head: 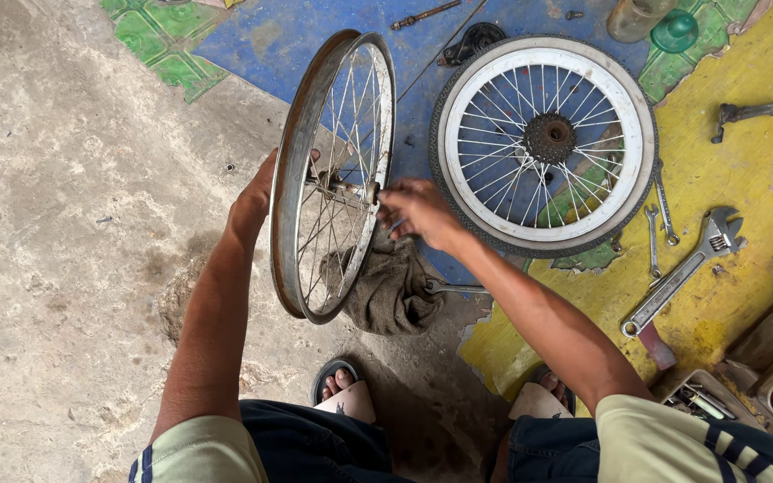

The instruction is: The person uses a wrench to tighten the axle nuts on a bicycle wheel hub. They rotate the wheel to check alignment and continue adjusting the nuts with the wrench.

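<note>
Two hands are working on one bare wheel rim (333,179), which I am seeing stood upright on its edge on the concrete floor (64,224). I am watching the left hand (257,192) pressing against the outer side of the rim, the fingers hidden behind the metal, so I cannot tell whether they are curled or spread. The right hand (418,210) is reaching in from the other side, its fingertips (386,201) pinched together on the axle end at the hub (351,186). Just below those fingers a crumpled grey rag (391,291) is lying under the rim's lower edge. Beyond the right-hand knuckles a second wheel (543,143) with a white rim and tyre is lying flat on the blue and yellow mat (744,170). Well off to that same side an adjustable wrench (682,273) and two slim spanners (658,228) are resting on the yellow part.
</note>
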